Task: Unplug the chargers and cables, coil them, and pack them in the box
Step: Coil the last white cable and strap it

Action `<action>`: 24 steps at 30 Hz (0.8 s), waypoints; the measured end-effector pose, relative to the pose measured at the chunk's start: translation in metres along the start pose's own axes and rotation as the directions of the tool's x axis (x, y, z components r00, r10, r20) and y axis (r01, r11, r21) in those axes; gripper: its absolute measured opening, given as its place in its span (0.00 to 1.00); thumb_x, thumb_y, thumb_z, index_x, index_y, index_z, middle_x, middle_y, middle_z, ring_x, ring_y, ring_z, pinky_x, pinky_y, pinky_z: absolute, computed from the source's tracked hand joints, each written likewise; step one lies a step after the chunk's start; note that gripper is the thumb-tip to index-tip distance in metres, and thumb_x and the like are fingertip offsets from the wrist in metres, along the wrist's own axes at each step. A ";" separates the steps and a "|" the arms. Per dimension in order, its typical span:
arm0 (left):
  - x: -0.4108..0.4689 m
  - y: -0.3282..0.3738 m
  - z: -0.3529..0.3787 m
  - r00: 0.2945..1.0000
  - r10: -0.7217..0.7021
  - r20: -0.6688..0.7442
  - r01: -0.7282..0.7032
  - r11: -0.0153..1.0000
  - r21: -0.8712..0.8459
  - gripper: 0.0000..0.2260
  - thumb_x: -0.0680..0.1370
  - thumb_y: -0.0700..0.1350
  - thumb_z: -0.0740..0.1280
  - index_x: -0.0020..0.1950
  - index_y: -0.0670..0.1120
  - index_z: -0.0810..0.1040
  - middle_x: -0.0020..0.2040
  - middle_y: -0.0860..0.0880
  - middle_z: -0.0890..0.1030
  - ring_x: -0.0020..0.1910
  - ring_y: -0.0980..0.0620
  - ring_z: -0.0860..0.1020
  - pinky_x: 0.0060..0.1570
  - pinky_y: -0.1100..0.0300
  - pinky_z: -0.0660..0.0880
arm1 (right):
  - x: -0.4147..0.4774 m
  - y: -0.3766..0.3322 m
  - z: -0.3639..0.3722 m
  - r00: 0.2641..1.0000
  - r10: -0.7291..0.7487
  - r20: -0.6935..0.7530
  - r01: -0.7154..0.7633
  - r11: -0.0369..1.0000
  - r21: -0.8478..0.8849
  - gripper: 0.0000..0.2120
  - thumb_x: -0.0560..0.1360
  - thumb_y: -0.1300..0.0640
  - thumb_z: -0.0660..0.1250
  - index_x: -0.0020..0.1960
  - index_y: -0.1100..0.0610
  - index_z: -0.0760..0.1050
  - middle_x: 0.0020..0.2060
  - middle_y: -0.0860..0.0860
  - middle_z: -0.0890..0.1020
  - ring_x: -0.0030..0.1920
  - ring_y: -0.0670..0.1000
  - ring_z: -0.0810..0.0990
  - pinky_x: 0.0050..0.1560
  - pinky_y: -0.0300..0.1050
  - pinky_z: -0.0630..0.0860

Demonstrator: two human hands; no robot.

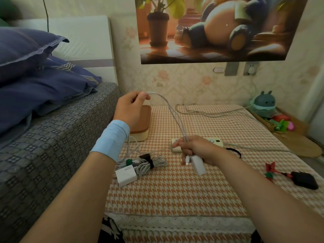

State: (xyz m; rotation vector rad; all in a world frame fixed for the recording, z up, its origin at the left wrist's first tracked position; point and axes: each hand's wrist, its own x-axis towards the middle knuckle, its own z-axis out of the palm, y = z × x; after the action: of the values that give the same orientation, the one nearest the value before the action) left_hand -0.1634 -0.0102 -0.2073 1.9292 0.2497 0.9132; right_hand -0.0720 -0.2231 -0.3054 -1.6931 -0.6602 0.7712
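Head view. A bed (43,123) with blue pillows (35,67) occupies the left; beside it stands the surface (175,193), covered in an orange-and-white houndstooth cloth. On the wall above hangs a large cartoon poster (219,27). The box (142,123), cream with a brown lid set on it, sits at the near-left rear of the surface, partly hidden behind the left hand (130,109). The left hand, its wrist wrapped in a light blue band (111,140), is raised and pinches the bend of a white cable (173,113) between thumb and fingers. The cable runs in doubled strands down to the right hand (194,149), which is closed around those strands and also around a white charger (198,164) hanging below the fist, with the cable's plug end beside it. Directly behind the right hand lies a cream power strip (215,142). Near the left forearm rests a coiled cable bundle (149,164), tied with green and black straps, touching a white 120W charger (125,175). At the right edge lie a black charger (306,180) and a red-and-green tie (270,171)
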 end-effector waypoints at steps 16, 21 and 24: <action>-0.019 0.026 0.030 0.931 -0.203 0.302 0.358 0.368 -0.858 0.13 0.84 0.50 0.55 0.43 0.49 0.70 0.28 0.54 0.61 0.24 0.58 0.58 0.23 0.66 0.59 | -0.010 -0.061 0.052 0.983 -0.181 -0.016 0.181 0.984 -0.008 0.23 0.66 0.39 0.78 0.47 0.58 0.84 0.24 0.51 0.69 0.25 0.51 0.69 0.33 0.47 0.70; -0.017 0.021 0.025 0.905 -0.184 0.384 0.425 0.424 -0.800 0.12 0.84 0.49 0.55 0.43 0.49 0.70 0.30 0.53 0.62 0.26 0.57 0.58 0.27 0.65 0.58 | -0.017 -0.063 0.044 0.989 -0.147 -0.014 0.144 0.980 -0.139 0.13 0.74 0.56 0.74 0.42 0.67 0.82 0.25 0.56 0.73 0.28 0.53 0.72 0.44 0.57 0.78; -0.013 0.014 0.014 0.901 -0.207 0.381 0.425 0.591 -0.685 0.13 0.85 0.48 0.55 0.42 0.48 0.70 0.30 0.52 0.60 0.25 0.57 0.57 0.25 0.64 0.54 | -0.024 -0.060 0.032 0.993 -0.111 0.046 0.117 0.980 -0.159 0.08 0.76 0.58 0.72 0.40 0.62 0.82 0.29 0.60 0.74 0.28 0.54 0.72 0.37 0.49 0.76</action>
State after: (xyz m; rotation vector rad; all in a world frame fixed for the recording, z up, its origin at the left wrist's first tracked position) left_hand -0.1663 -0.0339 -0.2055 1.1242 0.0293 0.3885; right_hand -0.1146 -0.2074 -0.2493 -1.7739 -0.8578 0.6837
